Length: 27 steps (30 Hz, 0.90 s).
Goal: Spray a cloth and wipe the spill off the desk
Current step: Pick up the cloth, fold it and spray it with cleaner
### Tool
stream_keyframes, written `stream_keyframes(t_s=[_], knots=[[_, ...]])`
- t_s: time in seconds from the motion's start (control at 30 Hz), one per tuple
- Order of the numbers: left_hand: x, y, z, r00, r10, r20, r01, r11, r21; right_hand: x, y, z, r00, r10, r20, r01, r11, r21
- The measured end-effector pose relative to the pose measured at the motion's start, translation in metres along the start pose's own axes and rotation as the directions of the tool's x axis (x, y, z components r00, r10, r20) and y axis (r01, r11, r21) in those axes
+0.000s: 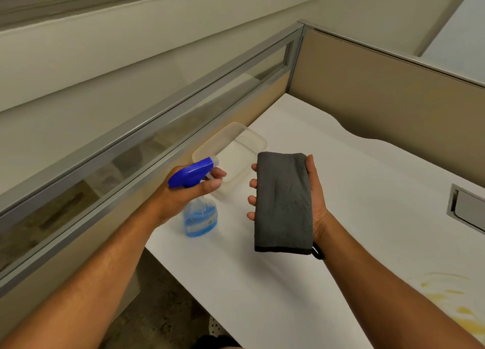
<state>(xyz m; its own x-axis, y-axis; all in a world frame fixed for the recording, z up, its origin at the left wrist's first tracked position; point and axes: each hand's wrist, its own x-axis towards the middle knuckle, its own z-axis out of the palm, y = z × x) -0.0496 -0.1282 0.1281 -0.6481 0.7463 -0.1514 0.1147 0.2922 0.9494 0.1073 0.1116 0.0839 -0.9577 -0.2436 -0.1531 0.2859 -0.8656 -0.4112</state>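
Beige cubicle partition [380, 94] with grey metal frame, glazed strip [147, 149] along left side, speckled dark floor [162, 301]

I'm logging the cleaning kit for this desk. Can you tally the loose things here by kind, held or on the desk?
Spray bottle, blue, held in the left hand: 1
Cloth, grey, folded, held in the right hand: 1
Clear plastic container, on the desk: 1
Total: 3
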Motion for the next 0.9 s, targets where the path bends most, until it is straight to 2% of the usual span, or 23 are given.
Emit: stream_keyframes(t_s=[0.13,0.3,0.43,0.6,0.73,0.9], knots=[[0.0,0.02,0.026,1.0,-0.004,-0.03,0.004,1.0,0.023,0.002,-0.002,0.001,0.999,-0.003,0.049,0.003,1.0,0.004],[-0.006,0.045,0.066,0.992,0.046,-0.117,-0.024,0.983,0.182,0.001,-0.004,-0.001,0.998,-0.06,-0.007,0.06,0.998,-0.01],[-0.01,0.067,0.089,0.988,0.039,-0.149,0.015,0.939,0.344,-0.007,-0.004,-0.003,0.977,-0.121,-0.174,0.131,0.99,0.049],[-0.01,0.082,0.1,0.986,-0.003,-0.167,0.082,0.878,0.472,-0.012,-0.002,0.003,0.919,-0.206,-0.337,0.212,0.977,-0.02],[-0.007,0.085,0.109,0.988,-0.058,-0.144,0.125,0.848,0.516,-0.017,-0.007,0.013,0.876,-0.277,-0.394,0.296,0.955,-0.012],[-0.005,0.09,0.116,0.989,-0.094,-0.112,0.142,0.796,0.588,-0.01,-0.007,0.012,0.882,-0.33,-0.337,0.312,0.944,-0.106]])
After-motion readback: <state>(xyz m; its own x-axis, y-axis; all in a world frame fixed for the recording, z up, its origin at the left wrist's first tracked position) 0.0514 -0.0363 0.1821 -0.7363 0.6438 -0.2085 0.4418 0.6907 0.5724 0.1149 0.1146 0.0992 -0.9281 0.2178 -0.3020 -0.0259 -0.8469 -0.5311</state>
